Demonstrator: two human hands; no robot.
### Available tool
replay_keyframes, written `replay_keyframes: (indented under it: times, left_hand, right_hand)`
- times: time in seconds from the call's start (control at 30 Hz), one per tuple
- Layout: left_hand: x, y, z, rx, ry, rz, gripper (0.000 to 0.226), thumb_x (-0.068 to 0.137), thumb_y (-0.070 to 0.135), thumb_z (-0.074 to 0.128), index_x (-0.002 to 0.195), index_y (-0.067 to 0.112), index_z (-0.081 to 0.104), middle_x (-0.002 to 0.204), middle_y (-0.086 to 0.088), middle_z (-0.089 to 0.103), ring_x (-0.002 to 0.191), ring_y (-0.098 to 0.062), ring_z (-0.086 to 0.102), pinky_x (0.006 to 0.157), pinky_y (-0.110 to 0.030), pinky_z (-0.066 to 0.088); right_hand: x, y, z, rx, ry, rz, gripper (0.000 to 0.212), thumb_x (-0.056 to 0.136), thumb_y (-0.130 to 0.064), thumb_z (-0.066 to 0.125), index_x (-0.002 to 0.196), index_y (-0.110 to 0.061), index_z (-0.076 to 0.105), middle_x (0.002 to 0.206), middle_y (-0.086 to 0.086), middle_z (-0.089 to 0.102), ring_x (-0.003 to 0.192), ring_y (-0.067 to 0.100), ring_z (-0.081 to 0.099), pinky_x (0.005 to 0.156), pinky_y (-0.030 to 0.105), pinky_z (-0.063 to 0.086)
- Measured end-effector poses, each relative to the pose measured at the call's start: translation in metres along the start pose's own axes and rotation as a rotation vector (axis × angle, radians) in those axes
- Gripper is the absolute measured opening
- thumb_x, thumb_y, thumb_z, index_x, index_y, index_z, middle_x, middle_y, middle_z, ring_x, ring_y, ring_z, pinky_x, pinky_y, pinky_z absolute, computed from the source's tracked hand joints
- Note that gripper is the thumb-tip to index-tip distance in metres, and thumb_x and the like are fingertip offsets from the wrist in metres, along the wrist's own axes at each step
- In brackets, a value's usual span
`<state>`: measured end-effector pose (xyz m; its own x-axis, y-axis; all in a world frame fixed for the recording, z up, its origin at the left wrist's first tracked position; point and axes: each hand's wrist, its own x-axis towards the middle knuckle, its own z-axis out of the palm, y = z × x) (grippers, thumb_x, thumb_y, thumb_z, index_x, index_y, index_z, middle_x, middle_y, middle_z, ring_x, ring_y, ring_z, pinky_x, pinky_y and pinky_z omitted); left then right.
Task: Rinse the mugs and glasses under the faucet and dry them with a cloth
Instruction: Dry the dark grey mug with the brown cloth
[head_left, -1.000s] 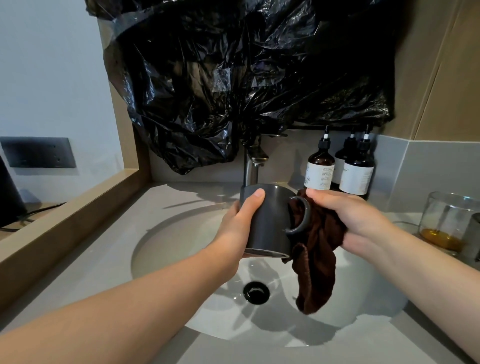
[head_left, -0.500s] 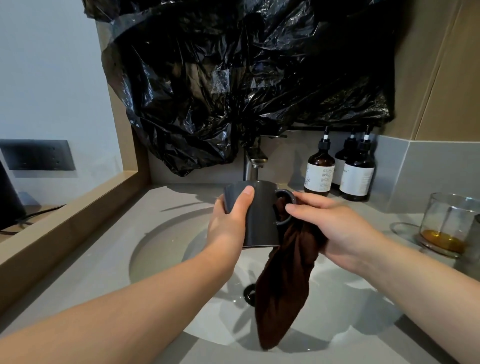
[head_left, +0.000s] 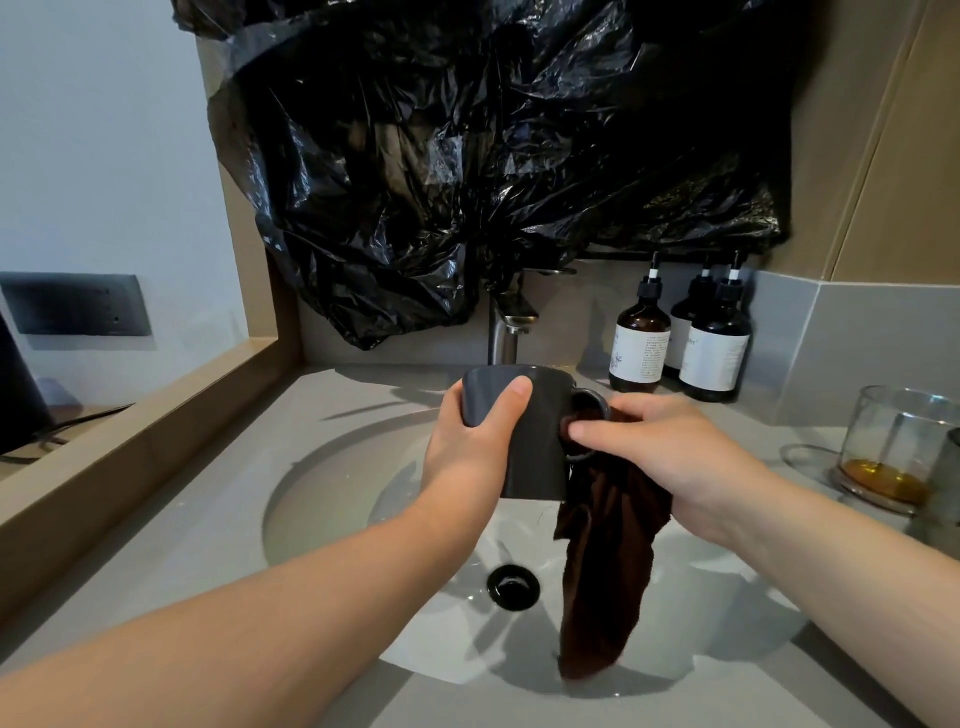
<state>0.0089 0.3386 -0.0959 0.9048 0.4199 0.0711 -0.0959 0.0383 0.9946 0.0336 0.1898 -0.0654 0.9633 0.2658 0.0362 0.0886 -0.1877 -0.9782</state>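
My left hand grips a dark grey mug upright over the white sink basin, thumb across its near side. The mug's handle points right. My right hand holds a dark brown cloth and pushes it into the handle loop; the rest of the cloth hangs down toward the basin. The steel faucet stands just behind the mug, with no water visibly running. A clear glass with amber liquid at its bottom sits on the counter at far right.
Three brown pump bottles stand at the back right of the counter. A black plastic bag covers the wall above the faucet. The black drain lies below the mug. A wooden ledge runs along the left.
The mug went from tilted to upright and moved slightly left. My right hand brought the cloth from beside the mug into the handle loop, and the cloth now hangs longer.
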Motion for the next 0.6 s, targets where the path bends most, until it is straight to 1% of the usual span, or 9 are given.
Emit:
replay_keyframes:
  times: [0.07,0.17,0.27,0.3,0.37,0.43,0.5,0.57,0.6]
  left_hand:
    - [0.000,0.000,0.001,0.005,-0.004,-0.005,0.058,0.076,0.062,0.061,0.125,0.033,0.050,0.110,0.006,0.063,0.102,-0.018,0.061,0.095,-0.042,0.050]
    - [-0.001,0.001,0.003,-0.018,-0.038,-0.027,0.062,0.064,0.069,0.061,0.115,0.037,0.053,0.107,0.004,0.066,0.098,-0.019,0.064,0.091,-0.043,0.053]
    - [-0.001,0.001,0.004,-0.011,-0.069,-0.011,0.033,0.080,0.058,0.061,0.105,0.039,0.050,0.102,0.008,0.064,0.093,-0.013,0.062,0.085,-0.036,0.054]
    - [-0.001,0.000,0.003,-0.002,-0.072,0.000,0.031,0.082,0.056,0.059,0.106,0.039,0.048,0.101,0.009,0.062,0.092,-0.011,0.061,0.082,-0.033,0.053]
    - [-0.001,0.000,0.004,0.004,-0.066,0.010,0.032,0.083,0.055,0.059,0.109,0.039,0.048,0.102,0.009,0.060,0.092,-0.011,0.060,0.079,-0.030,0.051]
    - [-0.001,0.001,0.002,-0.044,-0.042,-0.008,0.024,0.082,0.055,0.060,0.099,0.040,0.051,0.101,0.007,0.062,0.092,-0.013,0.061,0.081,-0.033,0.053]
    - [-0.001,0.002,0.001,-0.090,-0.028,-0.026,0.032,0.076,0.060,0.063,0.099,0.041,0.053,0.102,0.004,0.064,0.094,-0.018,0.064,0.088,-0.041,0.054]
    - [-0.001,0.001,0.001,-0.111,-0.032,-0.040,0.062,0.059,0.071,0.065,0.110,0.037,0.056,0.107,0.002,0.067,0.098,-0.021,0.065,0.090,-0.045,0.053]
    - [-0.001,0.001,0.002,-0.123,-0.043,-0.047,0.068,0.054,0.072,0.064,0.112,0.037,0.056,0.107,0.002,0.067,0.098,-0.022,0.066,0.090,-0.046,0.054]
  right_hand:
    - [0.000,0.000,0.000,-0.026,-0.002,0.025,0.012,0.075,-0.014,0.076,0.087,-0.013,0.072,0.084,0.008,0.075,0.083,0.025,0.072,0.083,0.039,0.056]
    - [0.003,0.002,0.003,0.072,0.075,-0.016,0.013,0.075,-0.011,0.076,0.088,-0.011,0.072,0.082,0.008,0.074,0.081,0.024,0.072,0.078,0.035,0.056]
    - [0.009,0.002,0.000,0.134,0.183,-0.063,0.014,0.076,-0.012,0.075,0.089,-0.014,0.072,0.082,0.004,0.075,0.081,0.022,0.072,0.077,0.035,0.056]
    - [0.010,0.002,-0.001,0.125,0.191,-0.067,0.012,0.077,-0.014,0.075,0.089,-0.016,0.072,0.083,0.004,0.075,0.082,0.023,0.072,0.078,0.037,0.057]
    - [0.010,0.003,-0.001,0.080,0.156,-0.060,0.008,0.079,-0.016,0.073,0.087,-0.016,0.072,0.084,0.005,0.074,0.085,0.025,0.071,0.083,0.041,0.056]
    - [0.007,0.005,0.001,-0.018,0.059,-0.039,0.007,0.079,-0.019,0.072,0.085,-0.016,0.072,0.084,0.007,0.074,0.086,0.026,0.071,0.087,0.045,0.055]
    - [0.006,0.004,0.001,-0.152,-0.012,-0.029,0.013,0.074,-0.026,0.074,0.086,-0.020,0.072,0.086,0.007,0.074,0.084,0.025,0.071,0.087,0.047,0.055]
    - [0.007,-0.003,-0.006,-0.272,-0.063,-0.020,0.027,0.066,-0.036,0.076,0.089,-0.024,0.070,0.090,0.007,0.073,0.086,0.025,0.071,0.085,0.047,0.056]
    - [0.006,-0.007,-0.011,-0.321,-0.104,-0.009,0.032,0.063,-0.038,0.078,0.091,-0.025,0.069,0.092,0.008,0.073,0.087,0.025,0.071,0.085,0.047,0.056]
